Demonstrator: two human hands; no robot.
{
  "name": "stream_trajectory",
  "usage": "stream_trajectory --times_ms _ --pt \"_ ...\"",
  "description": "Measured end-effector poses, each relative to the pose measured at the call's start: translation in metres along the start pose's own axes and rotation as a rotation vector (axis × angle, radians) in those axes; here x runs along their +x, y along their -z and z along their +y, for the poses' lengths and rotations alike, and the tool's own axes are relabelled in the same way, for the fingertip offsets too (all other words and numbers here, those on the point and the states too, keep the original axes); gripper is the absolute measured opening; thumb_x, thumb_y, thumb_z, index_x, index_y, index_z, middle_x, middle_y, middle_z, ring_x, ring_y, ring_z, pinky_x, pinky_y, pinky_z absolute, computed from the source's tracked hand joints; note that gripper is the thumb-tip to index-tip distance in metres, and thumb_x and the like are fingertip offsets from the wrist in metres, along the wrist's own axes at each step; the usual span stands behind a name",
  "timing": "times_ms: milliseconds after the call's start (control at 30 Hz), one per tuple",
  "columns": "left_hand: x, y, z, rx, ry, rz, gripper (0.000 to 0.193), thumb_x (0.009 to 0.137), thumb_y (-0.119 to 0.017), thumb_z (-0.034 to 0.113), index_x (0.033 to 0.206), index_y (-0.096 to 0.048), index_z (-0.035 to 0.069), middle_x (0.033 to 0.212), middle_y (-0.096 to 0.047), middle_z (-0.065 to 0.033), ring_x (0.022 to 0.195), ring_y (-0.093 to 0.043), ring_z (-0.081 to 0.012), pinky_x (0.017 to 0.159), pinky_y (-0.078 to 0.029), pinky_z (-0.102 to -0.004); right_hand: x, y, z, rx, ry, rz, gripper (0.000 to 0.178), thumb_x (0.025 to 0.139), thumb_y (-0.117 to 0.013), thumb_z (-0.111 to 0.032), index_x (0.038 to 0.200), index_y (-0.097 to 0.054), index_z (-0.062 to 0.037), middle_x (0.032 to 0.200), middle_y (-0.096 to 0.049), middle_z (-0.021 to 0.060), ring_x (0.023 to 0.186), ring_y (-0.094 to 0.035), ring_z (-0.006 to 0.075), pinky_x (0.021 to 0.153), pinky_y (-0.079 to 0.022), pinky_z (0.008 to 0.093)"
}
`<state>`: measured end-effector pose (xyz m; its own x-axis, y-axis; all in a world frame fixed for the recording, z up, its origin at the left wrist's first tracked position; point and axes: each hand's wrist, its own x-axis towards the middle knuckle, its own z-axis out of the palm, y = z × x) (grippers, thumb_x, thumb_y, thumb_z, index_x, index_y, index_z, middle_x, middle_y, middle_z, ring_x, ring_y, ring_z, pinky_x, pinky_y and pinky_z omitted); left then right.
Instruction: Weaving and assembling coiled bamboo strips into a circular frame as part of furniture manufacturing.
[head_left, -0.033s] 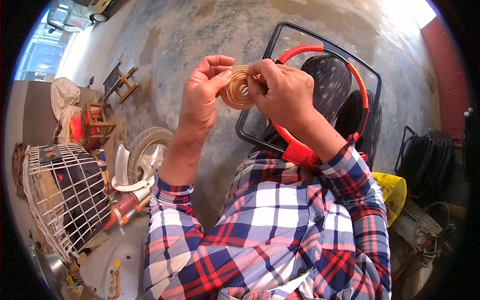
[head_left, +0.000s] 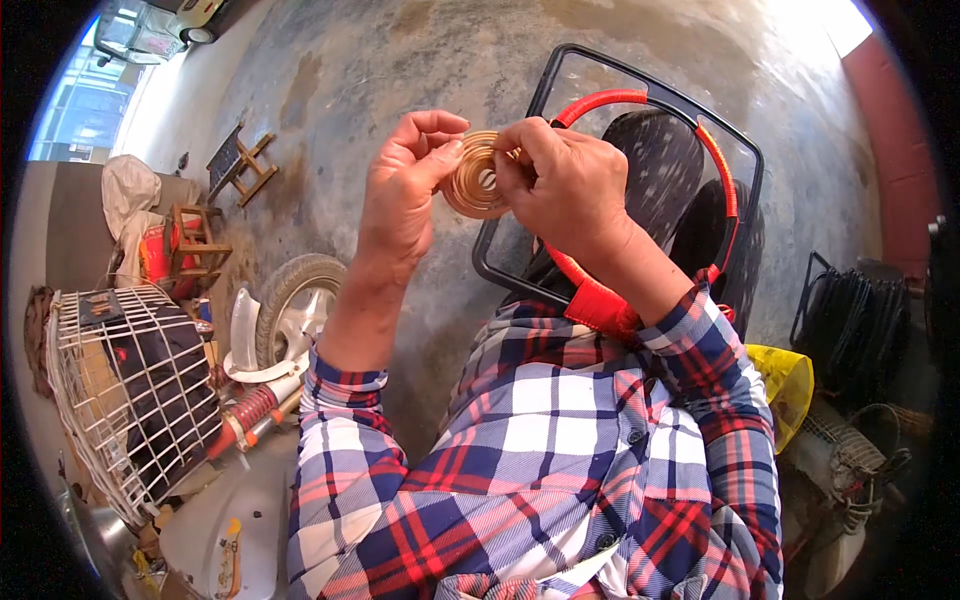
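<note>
Both our hands are raised ahead of the shirt, on the golden coil (head_left: 471, 192). Coil sits between them, concentric turns showing, open centre facing us.

Right hand (head_left: 570, 185): thumb and fingers clamped on the coil's right edge. Left hand (head_left: 408, 190): thumb touches the coil's left edge, index curls above it, apart from the thumb. Rear fingers partly hidden, so we can't tell if the left is clamped.

Just right of the coil: black tubular frame (head_left: 659, 85) and red-wrapped hoop (head_left: 603, 98), over our legs. Left: spoked wheel (head_left: 305, 312) and, nearer, white wire basket (head_left: 170, 375) with a dark bundle (head_left: 155, 365) inside. Far left: low wooden stool (head_left: 262, 185) on the concrete floor (head_left: 400, 75). Near right: yellow bag (head_left: 785, 390).
</note>
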<state>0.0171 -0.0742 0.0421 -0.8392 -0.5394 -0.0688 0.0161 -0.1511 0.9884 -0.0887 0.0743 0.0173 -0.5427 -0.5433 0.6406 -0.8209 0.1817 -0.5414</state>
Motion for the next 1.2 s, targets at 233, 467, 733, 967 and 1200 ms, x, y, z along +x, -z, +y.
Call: stream_trajectory --times_ms 233,467,733,967,1200 --pt "-0.006 0.001 0.000 0.102 -0.102 -0.070 0.013 0.092 -0.061 0.000 0.104 -0.065 0.003 0.102 -0.064 -0.0029 0.094 -0.061 -0.0122 0.090 -0.048 -0.0266 -0.001 0.001 -0.001 0.023 -0.028 -0.033 0.018 0.082 -0.072 -0.023 0.089 -0.059 -0.0123 0.064 -0.064 0.0068 0.061 -0.068 0.0262 0.051 -0.051 0.0406" --pt "-0.007 0.003 -0.002 0.355 -0.264 -0.087 0.013 0.090 -0.060 -0.004 0.100 -0.061 0.003 0.100 -0.062 -0.0016 0.091 -0.058 -0.0079 0.085 -0.048 -0.0246 -0.001 0.001 0.001 0.021 -0.040 -0.039 0.018 0.082 -0.072 -0.024 0.088 -0.059 -0.0121 0.064 -0.064 0.0071 0.060 -0.068 0.0271 0.051 -0.052 0.0411" --pt "-0.006 0.000 0.002 0.660 -0.425 -0.054 0.015 0.087 -0.069 -0.003 0.096 -0.060 0.004 0.096 -0.062 0.0005 0.083 -0.057 -0.0063 0.077 -0.049 -0.0239 -0.001 -0.001 0.001 0.024 -0.039 -0.051 0.019 0.082 -0.072 -0.025 0.087 -0.059 -0.0121 0.065 -0.065 0.0075 0.061 -0.069 0.0274 0.051 -0.052 0.0414" --pt "-0.006 -0.004 0.008 0.721 -0.419 -0.017 0.014 0.085 -0.072 -0.003 0.092 -0.064 0.004 0.095 -0.062 0.0014 0.079 -0.056 -0.0065 0.073 -0.048 -0.0232 -0.001 0.000 0.001 -0.004 -0.021 -0.066 0.019 0.081 -0.072 -0.023 0.089 -0.059 -0.0123 0.065 -0.065 0.0067 0.063 -0.069 0.0272 0.051 -0.052 0.0413" --pt "-0.004 -0.010 0.015 0.829 -0.552 0.017 0.016 0.077 -0.073 -0.007 0.086 -0.066 0.004 0.089 -0.062 -0.0040 0.070 -0.059 -0.0124 0.065 -0.049 -0.0276 0.007 0.007 -0.008 -0.059 0.081 -0.095 0.021 0.075 -0.072 -0.021 0.085 -0.057 -0.0112 0.066 -0.064 0.0065 0.063 -0.068 0.0280 0.052 -0.051 0.0408"
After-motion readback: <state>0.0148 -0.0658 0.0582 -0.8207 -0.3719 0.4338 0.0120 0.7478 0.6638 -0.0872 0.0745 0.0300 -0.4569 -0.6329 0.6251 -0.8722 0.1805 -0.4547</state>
